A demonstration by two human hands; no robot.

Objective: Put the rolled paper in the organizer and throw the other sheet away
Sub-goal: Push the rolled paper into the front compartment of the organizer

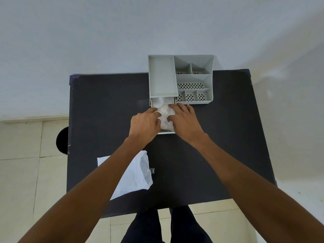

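Off the desk's left edge, a round black shape (pixel 61 140) sits on the pale tiled floor (pixel 21 155), half hidden by the dark desk (pixel 105 102). Near the front-left corner lies a white sheet (pixel 138 174), flat and a little crumpled along its right side, partly under the person's left forearm. Further in, the left hand (pixel 144 126) has its fingers curled together against a bundle of whitish rolled paper (pixel 164 113), touching its left side. That paper sits in a pulled-out drawer (pixel 154 102) at the bottom of the grey organizer (pixel 163 76), which stands at the desk's far edge, right of centre. The right hand (pixel 184 121) lies on the paper's right side, fingers slightly spread and pressing down on it. Whether either hand truly grips the roll I cannot tell. To the right, the organizer's perforated compartments (pixel 191 85) stand open at the top. Dark trouser legs (pixel 166 225) show below the desk's near edge.
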